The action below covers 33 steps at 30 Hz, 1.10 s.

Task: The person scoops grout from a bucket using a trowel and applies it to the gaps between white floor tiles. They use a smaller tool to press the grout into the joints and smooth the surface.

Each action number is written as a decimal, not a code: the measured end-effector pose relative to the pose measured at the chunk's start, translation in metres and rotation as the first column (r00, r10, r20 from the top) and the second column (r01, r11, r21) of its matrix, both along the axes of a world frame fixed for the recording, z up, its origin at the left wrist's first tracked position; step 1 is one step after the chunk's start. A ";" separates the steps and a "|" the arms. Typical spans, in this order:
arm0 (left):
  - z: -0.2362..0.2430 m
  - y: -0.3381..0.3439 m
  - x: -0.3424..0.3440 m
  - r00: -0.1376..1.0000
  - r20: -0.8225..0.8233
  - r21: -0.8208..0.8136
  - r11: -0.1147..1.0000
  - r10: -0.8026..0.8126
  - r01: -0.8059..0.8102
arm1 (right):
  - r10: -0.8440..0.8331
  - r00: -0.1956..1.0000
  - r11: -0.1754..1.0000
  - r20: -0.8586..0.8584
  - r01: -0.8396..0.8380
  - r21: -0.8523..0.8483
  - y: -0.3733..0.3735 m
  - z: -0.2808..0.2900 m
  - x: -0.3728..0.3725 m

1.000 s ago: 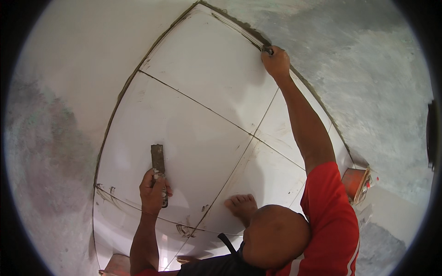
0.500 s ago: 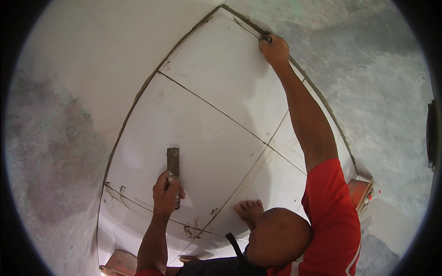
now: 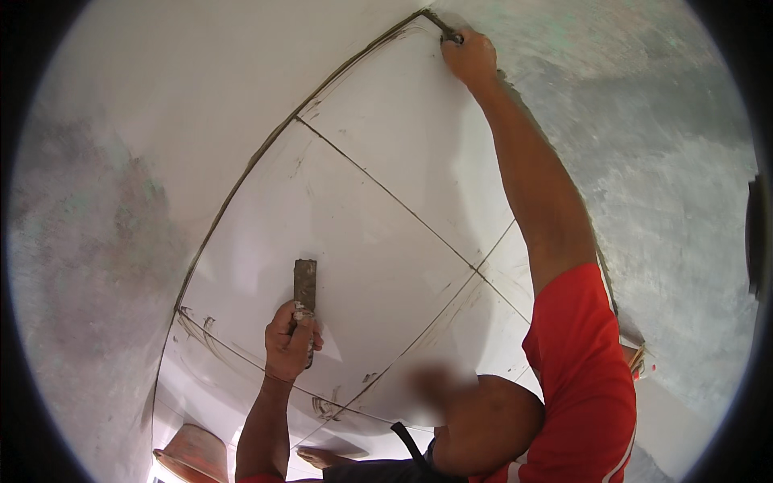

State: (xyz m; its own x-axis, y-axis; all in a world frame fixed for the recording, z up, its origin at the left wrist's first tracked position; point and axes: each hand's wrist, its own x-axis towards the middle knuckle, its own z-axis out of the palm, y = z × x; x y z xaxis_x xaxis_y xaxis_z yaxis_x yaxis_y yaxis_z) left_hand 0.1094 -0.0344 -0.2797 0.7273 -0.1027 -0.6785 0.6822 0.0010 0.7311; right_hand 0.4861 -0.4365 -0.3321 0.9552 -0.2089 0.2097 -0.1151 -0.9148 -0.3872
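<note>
1. Left hand is curled snug around the handle of a flat-bladed trowel, held over the white floor tiles. Blade's in plain sight and looks caked; the fingers cover much of the handle.
2. Right hand is way out by the far corner, fingers closed on a small dark tool. Most of that one's buried in the fist, so no telling its shape. It's right at the dark seam along the wall.
3. Right forearm blocks part of that wall's seam.
4. Reddish tub, lower left, is cut off at the bottom.
5. Red sleeve hides most of something orange-brown.
6. Blurry smudge by the head: unreadable.
</note>
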 end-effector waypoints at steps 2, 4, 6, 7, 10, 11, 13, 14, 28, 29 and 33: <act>-0.001 0.001 -0.001 1.000 0.025 -0.014 1.000 -0.010 0.010 | 0.020 1.000 1.000 -0.024 -0.021 -0.015 0.003 0.000 0.016; -0.003 0.003 -0.001 0.998 0.052 -0.032 0.999 -0.018 0.020 | 0.050 0.997 0.998 -0.054 -0.048 0.040 0.005 0.001 0.027; -0.004 0.001 -0.002 0.998 0.054 -0.020 1.000 -0.014 0.015 | 0.059 0.997 0.994 -0.056 -0.054 0.095 0.002 -0.001 0.038; -0.004 0.001 -0.002 0.998 0.055 -0.015 1.000 -0.013 0.014 | 0.053 0.998 0.991 -0.047 -0.046 0.124 0.001 -0.002 0.042; -0.007 0.003 -0.005 0.999 0.053 -0.011 1.000 -0.002 0.003 | 0.065 0.990 0.983 -0.126 -0.042 0.177 0.012 0.006 0.044; -0.008 0.003 -0.006 0.999 0.044 -0.017 1.000 0.007 -0.006 | 0.069 0.984 0.983 -0.167 -0.038 0.182 0.011 0.010 0.044; -0.008 0.003 -0.006 0.999 0.025 -0.027 0.999 0.022 -0.021 | 0.110 0.973 0.962 -0.203 -0.053 0.267 0.014 0.014 0.044; -0.009 0.003 -0.006 0.999 0.037 -0.033 0.999 0.021 -0.020 | 0.128 0.968 0.950 -0.218 -0.056 0.307 0.012 0.015 0.046; -0.009 0.003 -0.008 0.996 0.088 -0.032 0.999 0.007 -0.004 | 0.261 0.889 0.941 -0.376 -0.147 0.305 0.067 0.036 0.005; -0.008 0.004 -0.007 0.996 0.089 -0.053 0.999 0.010 -0.006 | 0.266 0.872 0.942 -0.411 -0.143 0.305 0.073 0.039 -0.001; -0.006 0.004 -0.005 0.998 0.070 -0.081 0.997 0.003 0.003 | 0.366 0.867 0.922 -0.338 -0.287 0.261 0.101 0.039 -0.026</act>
